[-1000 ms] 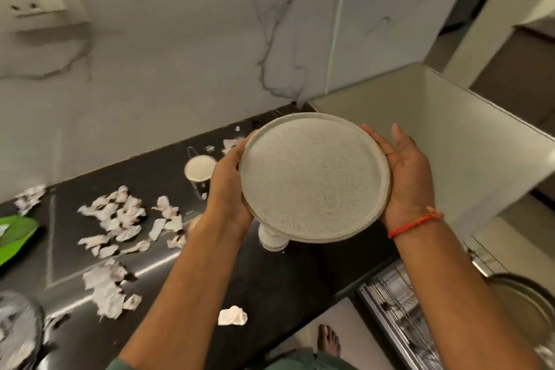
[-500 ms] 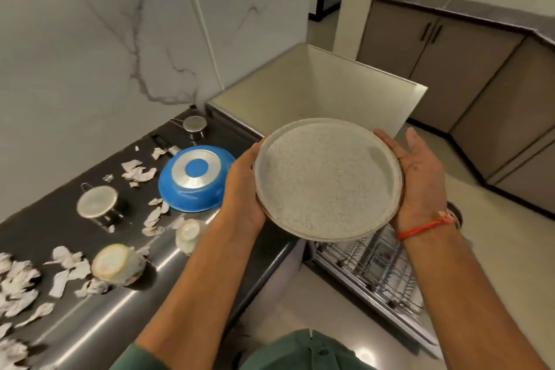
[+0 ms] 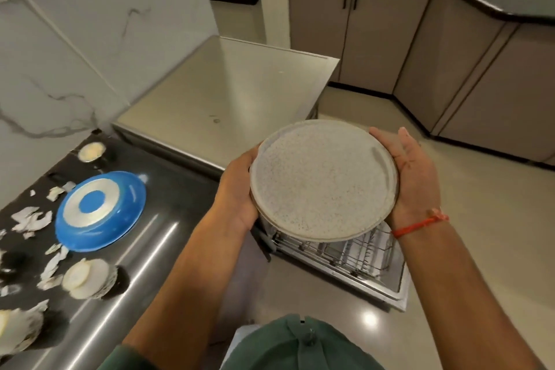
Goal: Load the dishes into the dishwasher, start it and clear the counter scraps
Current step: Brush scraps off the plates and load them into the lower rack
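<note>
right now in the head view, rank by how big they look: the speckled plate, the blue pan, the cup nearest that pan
1. speckled plate, though it is held closest to the camera, so unsure
2. blue pan
3. cup

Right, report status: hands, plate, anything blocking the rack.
Left hand and right hand both grip the plate by its edges. Plate held in the air above the dishwasher rack. Visible part of the rack holds nothing; the rest hidden by the plate.

The plate (image 3: 322, 180) hides the left hand's (image 3: 238, 189) fingers and part of the dishwasher rack (image 3: 345, 249). Scraps (image 3: 30, 219) on the bench (image 3: 168, 189) blur; the left edge crops a cup (image 3: 18, 330).
</note>
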Available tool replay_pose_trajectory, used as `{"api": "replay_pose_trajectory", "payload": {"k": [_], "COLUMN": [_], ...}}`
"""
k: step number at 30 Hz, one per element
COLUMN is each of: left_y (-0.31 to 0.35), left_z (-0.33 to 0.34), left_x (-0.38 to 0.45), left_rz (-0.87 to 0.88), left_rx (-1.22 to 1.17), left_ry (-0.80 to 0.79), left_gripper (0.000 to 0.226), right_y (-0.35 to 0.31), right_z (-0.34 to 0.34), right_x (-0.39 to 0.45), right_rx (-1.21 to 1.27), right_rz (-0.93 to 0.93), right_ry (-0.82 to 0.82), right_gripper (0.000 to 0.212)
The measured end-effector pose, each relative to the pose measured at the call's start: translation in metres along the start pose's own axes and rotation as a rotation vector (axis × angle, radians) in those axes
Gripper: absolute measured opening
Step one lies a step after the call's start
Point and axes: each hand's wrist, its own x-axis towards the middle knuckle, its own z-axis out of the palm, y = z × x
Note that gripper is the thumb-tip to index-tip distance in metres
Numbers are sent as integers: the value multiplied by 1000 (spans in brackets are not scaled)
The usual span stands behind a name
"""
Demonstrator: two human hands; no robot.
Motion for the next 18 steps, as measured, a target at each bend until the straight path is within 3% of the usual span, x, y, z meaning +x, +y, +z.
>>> {"api": "replay_pose_trajectory", "payload": {"k": [5,9,12,15,18], "left_y": [-11,-20,-27,-34,-45], "left_z": [45,82,107,128,144], "left_x": [34,67,95,126,155], "left_rz": [-79,-131,-189,-248,-289], "left_rx": [81,135,161,182,223], "left_ry": [-90,-168,-266,-333,-378], "left_gripper": [25,29,30,25,23], "right_y": [-18,-29,-36,-44,-50], "right_z": [-36,-55,-70,-82,-97], "right_x": [19,36,57,78,92], "right_rx": [67,107,101,69,-3], "right_rz": [-16,-40,-18,44,55], "right_ry": [78,142,163,235,288], "right_gripper": [33,68,44,57,48]}}
